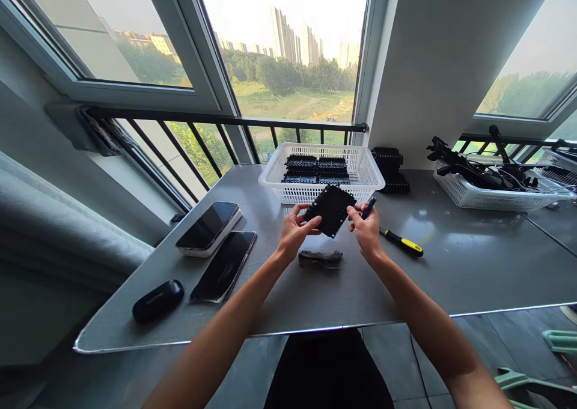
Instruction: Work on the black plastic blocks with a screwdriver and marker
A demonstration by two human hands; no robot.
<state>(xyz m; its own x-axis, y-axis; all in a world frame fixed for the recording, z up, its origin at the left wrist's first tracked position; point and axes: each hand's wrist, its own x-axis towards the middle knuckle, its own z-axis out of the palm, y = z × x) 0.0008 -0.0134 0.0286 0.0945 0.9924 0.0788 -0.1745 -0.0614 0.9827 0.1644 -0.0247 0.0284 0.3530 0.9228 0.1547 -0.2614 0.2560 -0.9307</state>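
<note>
A black square plastic plate [331, 211] with toothed edges is held tilted above the table. My left hand [297, 229] pinches its left corner between thumb and fingers. In my right hand [365, 229] is a dark marker-like stick [368, 208], pointing up and away, and the fingertips also touch the plate's right edge. A crumpled grey cloth [320, 259] lies below the plate on the table. Just right of my right hand rests a tool with a black and yellow handle [406, 244]; its front end is partly hidden by the hand.
A white basket [270, 178] behind the plate contains several similar black parts. Stacked black plates [388, 163] stand beside it. Another white basket [487, 199] at right is piled with black pieces and cables. Two phones [223, 266], one on a white box [210, 229], and a black case [157, 301] lie left.
</note>
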